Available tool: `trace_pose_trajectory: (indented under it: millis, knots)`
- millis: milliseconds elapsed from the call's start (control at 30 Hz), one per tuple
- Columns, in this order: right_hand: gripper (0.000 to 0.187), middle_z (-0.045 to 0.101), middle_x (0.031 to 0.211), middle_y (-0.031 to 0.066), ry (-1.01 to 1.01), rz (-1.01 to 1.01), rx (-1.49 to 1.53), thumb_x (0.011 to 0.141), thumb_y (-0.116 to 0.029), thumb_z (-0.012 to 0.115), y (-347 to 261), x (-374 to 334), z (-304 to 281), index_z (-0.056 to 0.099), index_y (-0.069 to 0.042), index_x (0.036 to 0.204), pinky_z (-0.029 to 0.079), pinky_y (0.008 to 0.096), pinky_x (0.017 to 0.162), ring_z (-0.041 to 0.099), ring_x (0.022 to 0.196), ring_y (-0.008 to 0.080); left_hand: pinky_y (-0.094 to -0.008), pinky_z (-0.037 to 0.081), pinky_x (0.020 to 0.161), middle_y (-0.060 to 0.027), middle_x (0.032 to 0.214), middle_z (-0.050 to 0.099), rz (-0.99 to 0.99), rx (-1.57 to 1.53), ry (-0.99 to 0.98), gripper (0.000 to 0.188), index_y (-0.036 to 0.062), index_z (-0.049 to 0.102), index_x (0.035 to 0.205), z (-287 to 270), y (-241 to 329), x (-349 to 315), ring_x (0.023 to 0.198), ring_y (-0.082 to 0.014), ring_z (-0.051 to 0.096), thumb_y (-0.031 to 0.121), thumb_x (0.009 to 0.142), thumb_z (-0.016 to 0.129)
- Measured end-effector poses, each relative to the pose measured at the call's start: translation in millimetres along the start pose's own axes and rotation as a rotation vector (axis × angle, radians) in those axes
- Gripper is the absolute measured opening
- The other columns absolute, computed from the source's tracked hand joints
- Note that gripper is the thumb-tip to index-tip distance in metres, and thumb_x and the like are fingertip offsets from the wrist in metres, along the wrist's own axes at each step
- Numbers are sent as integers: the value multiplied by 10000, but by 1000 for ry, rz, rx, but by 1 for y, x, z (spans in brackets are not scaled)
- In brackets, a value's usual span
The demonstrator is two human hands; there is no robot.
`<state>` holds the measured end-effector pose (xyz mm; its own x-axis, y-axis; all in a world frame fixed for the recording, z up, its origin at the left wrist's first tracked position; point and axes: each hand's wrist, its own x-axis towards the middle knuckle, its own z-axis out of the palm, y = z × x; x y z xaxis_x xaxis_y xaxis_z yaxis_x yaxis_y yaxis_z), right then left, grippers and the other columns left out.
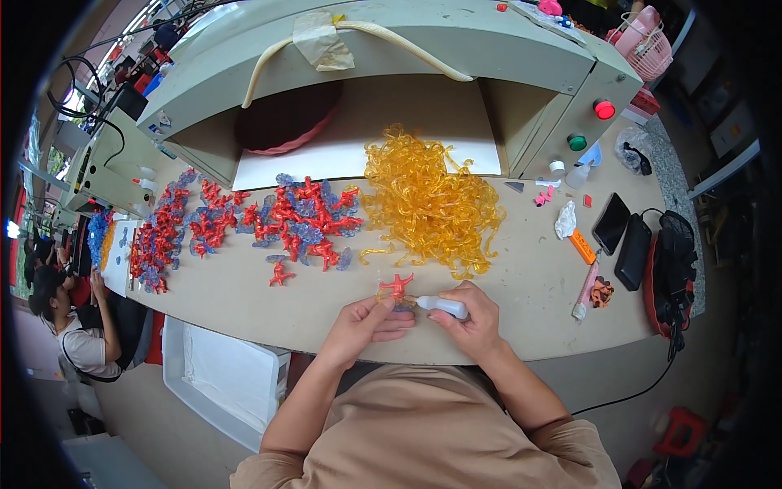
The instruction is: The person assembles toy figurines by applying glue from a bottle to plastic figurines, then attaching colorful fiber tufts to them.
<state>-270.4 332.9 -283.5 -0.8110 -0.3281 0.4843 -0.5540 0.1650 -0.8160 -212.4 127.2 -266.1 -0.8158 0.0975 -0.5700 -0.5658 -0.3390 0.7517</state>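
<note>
Between the fingers of my left hand (366,324) is a small red plastic figure (397,285) with a translucent yellow piece and a bluish base at its lower end. My right hand (476,316) grips a small white squeeze bottle (444,306), its tip pointing left and meeting the figure's lower part. Whether any liquid comes out is too small to see. Beyond my hands lies a big heap of curly translucent yellow plastic pieces (432,200). To its left are piles of red figures on bluish translucent bases (305,216), and one figure (280,275) lies apart, nearer me.
A pale metal housing (391,49) with a red and a green button spans the table's back. At right lie a phone (611,224), an orange cutter (582,247) and a black bag (672,277). A white bin (224,375) stands below left. Another person (90,326) sits far left.
</note>
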Motion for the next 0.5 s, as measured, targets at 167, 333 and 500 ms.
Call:
trace_pose_trajectory:
  millis: [167,333,500]
  knots:
    - [303,620,778,92,-1,2,-4,709,-116,828,1,-1,0,630,-58,930,473,330,583,588,661,239,-347,559,864,-186,1065,667,-9,-23,-8,385,-41,583,1185,0,1,0,1003,-253,669,288,995,516]
    - [305,629,792,91,6,-5,-5,707,-122,830,1,-2,0,634,-57,931,475,326,590,591,670,238,-361,561,865,-194,1077,663,-3,-8,-9,378,-41,576,1182,0,1,-1,1004,-265,669,282,1003,495]
    - [297,636,799,89,2,-9,-14,710,-126,829,0,-1,0,642,-56,930,481,327,593,594,674,236,-350,560,862,-189,1071,663,-11,-20,-8,380,-40,579,1190,0,1,-1,1007,-258,666,280,996,512]
